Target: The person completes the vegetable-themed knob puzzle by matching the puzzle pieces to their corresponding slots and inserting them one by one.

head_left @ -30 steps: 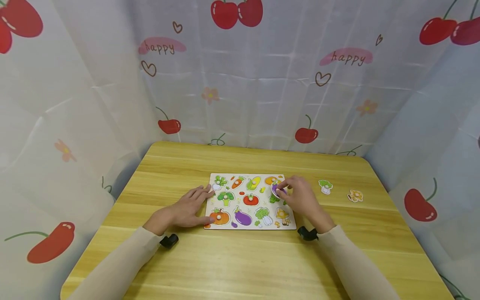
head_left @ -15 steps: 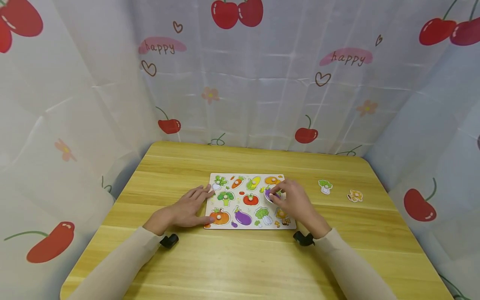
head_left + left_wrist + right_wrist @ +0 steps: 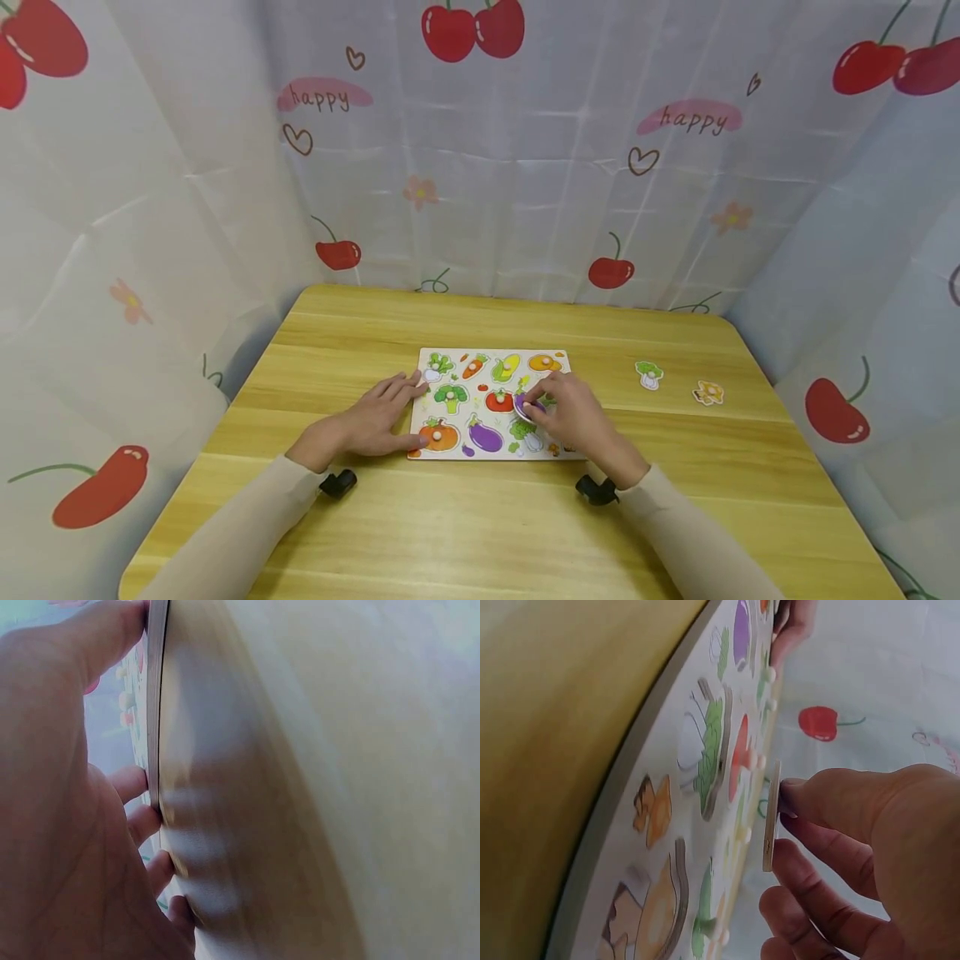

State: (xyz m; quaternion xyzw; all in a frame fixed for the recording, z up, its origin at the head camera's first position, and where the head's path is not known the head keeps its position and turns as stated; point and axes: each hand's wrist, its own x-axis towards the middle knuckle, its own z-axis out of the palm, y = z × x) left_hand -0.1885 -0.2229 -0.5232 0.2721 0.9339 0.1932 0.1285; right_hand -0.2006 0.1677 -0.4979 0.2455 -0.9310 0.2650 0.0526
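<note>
On the table lies a white vegetable puzzle board [image 3: 450,352] with knobbed pieces such as a tomato [image 3: 498,402], a broccoli [image 3: 450,398] and a pumpkin [image 3: 438,435]. My right hand [image 3: 573,412] pinches a purple eggplant piece [image 3: 772,825] with thumb and fingertips; in the right wrist view the piece is raised off the board. In the head view it overlaps the tomato's right side. The eggplant recess [image 3: 486,436] shows in the front row, left of the cabbage recess [image 3: 527,433]. My left hand [image 3: 371,421] rests on the board's left edge, fingers spread, thumb at the front corner.
To the right of the board lie two loose pieces, a leafy cabbage [image 3: 649,375] and a yellow mushroom [image 3: 708,392]. The wooden table [image 3: 450,533] is enclosed by a cherry-patterned curtain [image 3: 487,208] at the back and sides.
My right hand has moved left and toward the front with the eggplant piece, from the board's right side to beside the tomato. The left hand has stayed still.
</note>
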